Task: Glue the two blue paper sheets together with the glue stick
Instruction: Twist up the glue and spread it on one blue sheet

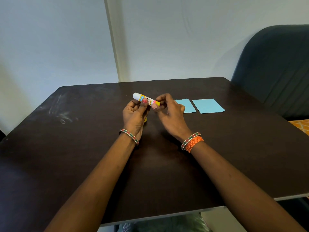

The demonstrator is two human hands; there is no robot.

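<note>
Both hands hold a glue stick [145, 99] above the middle of the dark table [83, 148]. It is a white tube with a yellow and pink label, lying almost level, white end to the left. My left hand [134, 115] pinches its middle with thumb and fingers. My right hand [168, 109] grips its right end. A small yellow thing [145, 119] peeks out under my left palm. Two light blue paper sheets lie flat side by side to the right: the nearer sheet [188, 106], partly hidden by my right hand, and the further sheet [208, 105], a small gap apart.
A dark padded chair [277, 67] stands at the table's far right corner. A pale wall rises behind the table's far edge. White scuff marks [61, 114] show on the table's left part. An orange patterned cloth [301, 125] lies beyond the right edge.
</note>
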